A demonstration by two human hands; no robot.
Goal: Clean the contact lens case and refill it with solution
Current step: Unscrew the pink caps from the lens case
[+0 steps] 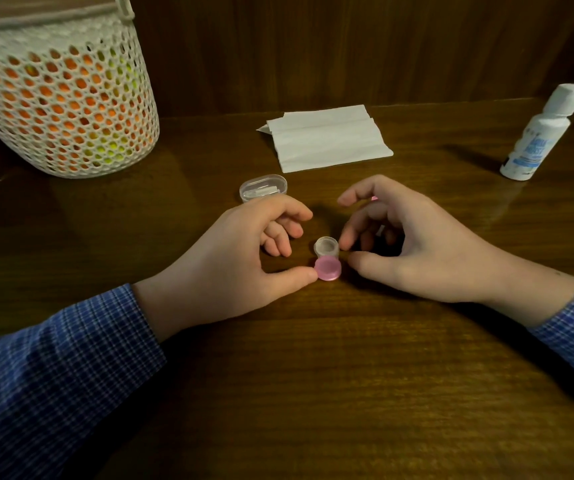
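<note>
One contact lens case [327, 259], with one pink cap [327, 269] on and one well open, is touched between the loosely curled left hand [230, 268] and right hand [413, 244]; beyond them are seen one solution bottle [538, 133] and one folded tissue [327, 138].

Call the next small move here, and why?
Probably unscrew the pink round cap. The small clear plastic lens case has its far well already open, while the near well is capped. The left hand touches the cap with its thumb; the right hand touches the case, with a bit of pink showing behind its fingers.
</note>
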